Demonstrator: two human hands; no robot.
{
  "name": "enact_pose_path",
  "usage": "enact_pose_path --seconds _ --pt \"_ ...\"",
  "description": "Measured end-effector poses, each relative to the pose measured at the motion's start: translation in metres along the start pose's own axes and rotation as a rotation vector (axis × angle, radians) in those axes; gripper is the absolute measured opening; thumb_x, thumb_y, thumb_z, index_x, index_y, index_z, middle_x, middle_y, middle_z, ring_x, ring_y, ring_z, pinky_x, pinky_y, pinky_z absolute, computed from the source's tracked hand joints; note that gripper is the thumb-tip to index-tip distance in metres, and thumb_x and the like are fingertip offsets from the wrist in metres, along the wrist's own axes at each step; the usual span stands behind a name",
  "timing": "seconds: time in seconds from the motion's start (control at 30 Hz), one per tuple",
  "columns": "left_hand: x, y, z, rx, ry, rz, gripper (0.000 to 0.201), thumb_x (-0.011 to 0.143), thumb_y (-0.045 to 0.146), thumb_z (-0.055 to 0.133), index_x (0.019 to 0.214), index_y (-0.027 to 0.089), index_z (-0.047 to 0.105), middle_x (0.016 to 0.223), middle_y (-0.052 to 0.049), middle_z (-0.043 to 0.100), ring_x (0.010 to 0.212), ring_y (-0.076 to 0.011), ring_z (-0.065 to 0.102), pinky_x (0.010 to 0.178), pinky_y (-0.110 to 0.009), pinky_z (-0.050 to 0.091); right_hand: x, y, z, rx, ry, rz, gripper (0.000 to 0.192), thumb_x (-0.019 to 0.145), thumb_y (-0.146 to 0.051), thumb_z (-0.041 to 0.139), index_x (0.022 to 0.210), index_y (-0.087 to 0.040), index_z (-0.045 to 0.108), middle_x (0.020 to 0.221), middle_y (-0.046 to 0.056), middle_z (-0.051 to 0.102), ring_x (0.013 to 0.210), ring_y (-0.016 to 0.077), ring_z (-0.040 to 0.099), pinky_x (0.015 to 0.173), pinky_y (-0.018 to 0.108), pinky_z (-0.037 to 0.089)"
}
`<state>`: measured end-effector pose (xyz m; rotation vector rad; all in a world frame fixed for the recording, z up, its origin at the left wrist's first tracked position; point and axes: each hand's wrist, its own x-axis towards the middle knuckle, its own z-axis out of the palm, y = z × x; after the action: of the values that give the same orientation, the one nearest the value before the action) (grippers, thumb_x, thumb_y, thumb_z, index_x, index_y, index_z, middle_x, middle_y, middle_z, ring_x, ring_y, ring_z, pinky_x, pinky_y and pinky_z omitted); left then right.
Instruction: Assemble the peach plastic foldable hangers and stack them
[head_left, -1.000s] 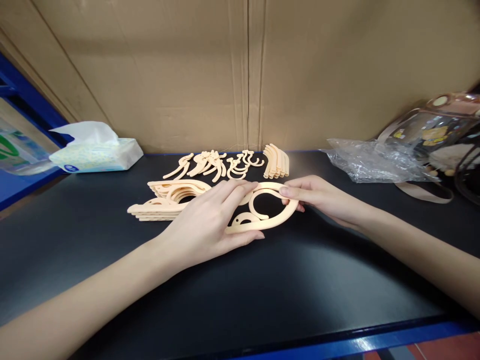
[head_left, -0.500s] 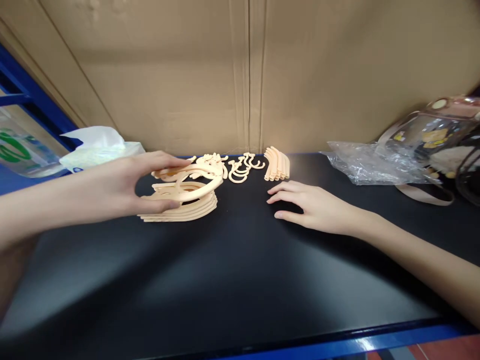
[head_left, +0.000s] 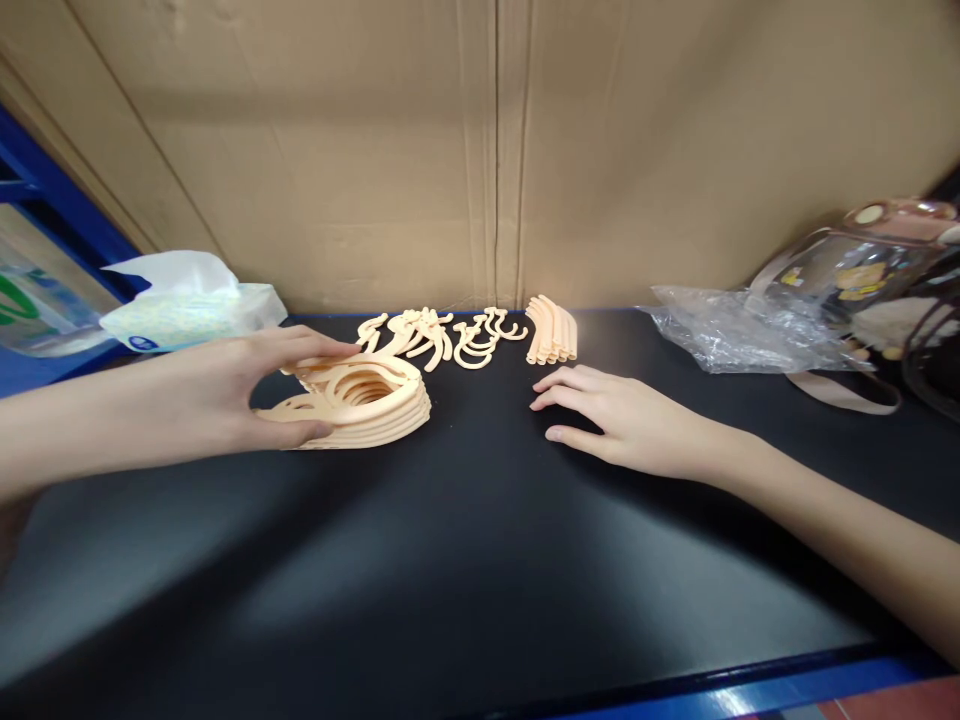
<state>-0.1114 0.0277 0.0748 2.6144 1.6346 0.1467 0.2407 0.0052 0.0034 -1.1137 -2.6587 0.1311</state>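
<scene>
Settling the top frame (head_left: 376, 408) evenly is best done with edges aligned to the stack (head_left: 397, 428) left of the tubes (head_left: 552, 330), the frame being gripped by the left hand (head_left: 225, 392), while the right hand (head_left: 619, 418) is held open and empty in front of the tubes.

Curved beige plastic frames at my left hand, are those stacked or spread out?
Stacked: the curved beige plastic frames lie in layers, rims showing one above another, the left hand at their left end.
</scene>
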Motion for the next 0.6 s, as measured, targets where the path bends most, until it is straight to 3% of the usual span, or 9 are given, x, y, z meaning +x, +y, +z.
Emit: enact_pose_path --seconds 0.37,0.6 --pt "0.0004 0.0033 0.0030 -0.027 -0.052 -0.032 0.059 0.077 0.055 0.057 0.129 0.026 0.052 0.126 -0.003 0.059 0.108 -0.0289 0.057 0.095 -0.039 0.042 -0.0004 -0.0009 -0.0007 -0.003 -0.008 -0.006 0.031 0.095 -0.034 0.046 0.116 -0.017 0.060 0.125 0.012 0.058 0.116 0.0258 0.055 0.099 0.045 0.046" --pt "0.0012 0.0029 0.0043 -0.002 -0.059 -0.054 0.067 0.074 0.056 0.057 0.132 0.022 0.051 0.129 -0.006 0.059 0.108 -0.0308 0.059 0.093 -0.038 0.044 -0.0005 -0.0014 -0.0008 0.008 -0.001 -0.006 0.029 0.095 -0.034 0.046 0.116 -0.020 0.061 0.124 0.011 0.059 0.115 0.0254 0.056 0.098 0.045 0.047"
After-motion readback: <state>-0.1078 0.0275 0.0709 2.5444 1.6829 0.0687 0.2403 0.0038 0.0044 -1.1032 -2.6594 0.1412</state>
